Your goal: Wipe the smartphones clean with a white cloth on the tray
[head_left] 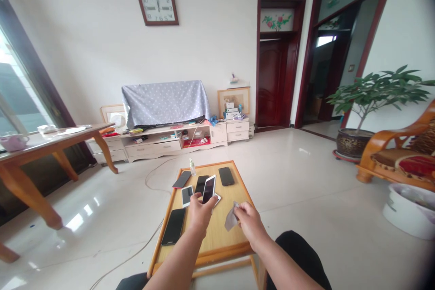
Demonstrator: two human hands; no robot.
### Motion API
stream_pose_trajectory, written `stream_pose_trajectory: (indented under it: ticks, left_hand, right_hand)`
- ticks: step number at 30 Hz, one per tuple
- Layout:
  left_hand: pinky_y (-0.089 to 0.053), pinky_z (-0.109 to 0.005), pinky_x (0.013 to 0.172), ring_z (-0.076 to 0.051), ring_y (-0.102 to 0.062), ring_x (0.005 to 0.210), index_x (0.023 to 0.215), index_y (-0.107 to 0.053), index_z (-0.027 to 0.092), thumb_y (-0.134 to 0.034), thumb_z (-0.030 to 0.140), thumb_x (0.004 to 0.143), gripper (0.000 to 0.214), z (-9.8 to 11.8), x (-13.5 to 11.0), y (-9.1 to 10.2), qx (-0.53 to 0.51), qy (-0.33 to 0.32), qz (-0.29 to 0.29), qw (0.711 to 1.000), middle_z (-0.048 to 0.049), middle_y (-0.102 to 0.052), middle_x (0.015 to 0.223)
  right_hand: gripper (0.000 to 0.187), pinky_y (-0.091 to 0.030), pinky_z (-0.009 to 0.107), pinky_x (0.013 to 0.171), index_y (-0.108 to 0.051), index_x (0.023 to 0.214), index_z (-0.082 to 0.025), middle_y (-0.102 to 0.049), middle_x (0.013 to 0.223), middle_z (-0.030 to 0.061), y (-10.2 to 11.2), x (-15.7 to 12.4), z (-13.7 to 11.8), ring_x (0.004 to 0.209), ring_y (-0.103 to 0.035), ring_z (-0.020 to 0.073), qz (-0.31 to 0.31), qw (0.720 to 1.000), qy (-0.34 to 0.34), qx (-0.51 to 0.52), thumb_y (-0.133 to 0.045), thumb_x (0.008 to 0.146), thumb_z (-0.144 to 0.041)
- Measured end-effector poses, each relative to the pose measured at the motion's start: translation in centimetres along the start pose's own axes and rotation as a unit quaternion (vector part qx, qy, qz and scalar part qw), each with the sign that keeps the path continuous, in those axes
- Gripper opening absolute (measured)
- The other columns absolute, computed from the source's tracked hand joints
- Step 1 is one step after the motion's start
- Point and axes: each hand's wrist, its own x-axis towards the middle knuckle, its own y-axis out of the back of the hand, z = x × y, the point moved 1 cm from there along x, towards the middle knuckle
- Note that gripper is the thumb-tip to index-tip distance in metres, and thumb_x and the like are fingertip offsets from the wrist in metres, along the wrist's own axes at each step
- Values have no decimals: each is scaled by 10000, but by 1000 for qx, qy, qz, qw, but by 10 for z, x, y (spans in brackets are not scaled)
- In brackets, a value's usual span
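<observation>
My left hand (200, 213) grips a white smartphone (209, 189) by its lower sides, with the dark screen facing me, above the small wooden table (217, 233). Pinched in my right hand (249, 222) is a grey cloth (231, 218) that hangs down over the table's right part. Around the held phone lie a white phone (187, 196), a black phone (201, 183) and a dark phone with a red edge (182, 179). Another black phone (226, 176) is at the far right, and a large black tablet-like device (173, 226) is near my left forearm. Partly hidden behind my left hand is another white-edged device (217, 199).
A small clear spray bottle (192, 167) stands at the table's far edge. A cable (146, 240) runs along the floor on the left. Farther off are a wooden table (50, 142), a low white cabinet (152, 148), a potted plant (353, 142) and a white tub (408, 213).
</observation>
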Motion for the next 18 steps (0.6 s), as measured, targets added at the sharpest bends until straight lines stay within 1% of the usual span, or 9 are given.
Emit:
stream_pose_trajectory:
  ticks: [3, 6, 8, 11, 13, 15, 18]
  left_hand:
    - [-513, -386, 787, -282, -642, 987, 1217, -498, 201, -809, 551, 628, 753, -8, 31, -23, 103, -5, 39, 994, -135, -610, 1152]
    - [-494, -429, 885, -341, -584, 1142, 1213, -496, 194, -780, 566, 634, 744, -15, 60, -49, 198, -7, 67, 978, -179, -551, 1262]
    - [-480, -444, 926, -357, -566, 1174, 1210, -493, 190, -762, 580, 636, 745, -20, 79, -69, 252, -5, 75, 965, -191, -543, 1267]
    - [-473, -448, 940, -361, -579, 1161, 1203, -490, 187, -734, 596, 642, 735, -25, 105, -100, 318, 7, 81, 945, -192, -564, 1230]
    - [-465, -442, 951, -357, -578, 1174, 1207, -485, 196, -711, 604, 652, 726, -26, 122, -120, 354, 14, 86, 931, -185, -572, 1232]
    - [-460, -451, 955, -361, -562, 1203, 1218, -476, 217, -690, 625, 656, 726, -26, 138, -140, 384, 23, 93, 918, -177, -568, 1259]
    - [-455, -504, 942, -385, -538, 1225, 1222, -466, 243, -666, 662, 653, 734, -23, 160, -168, 414, 37, 99, 904, -174, -552, 1301]
  right_hand:
    - [311, -418, 263, 620, -589, 761, -211, -639, 730, 6, 7, 28, 9, 711, -585, 184, 19, 1000, 7, 4, -624, 813, -517]
    - [350, -420, 264, 624, -602, 766, -213, -645, 729, 8, 13, 54, 24, 710, -586, 189, 43, 999, -8, 24, -639, 798, -559]
    - [361, -416, 266, 616, -619, 787, -214, -654, 734, 12, 17, 67, 37, 703, -584, 190, 58, 997, -27, 49, -652, 782, -573]
    - [365, -399, 267, 585, -624, 792, -209, -635, 693, 10, 21, 85, 49, 654, -553, 181, 74, 993, -49, 82, -666, 770, -571]
    - [365, -390, 269, 573, -631, 811, -202, -631, 691, 11, 25, 97, 50, 636, -539, 173, 78, 991, -49, 97, -666, 783, -564]
    - [361, -378, 270, 557, -640, 832, -200, -634, 700, 12, 31, 109, 45, 624, -532, 167, 82, 989, -48, 114, -664, 797, -559]
    - [337, -375, 275, 538, -641, 814, -209, -636, 699, 8, 40, 125, 36, 622, -537, 169, 104, 983, -71, 131, -666, 795, -545]
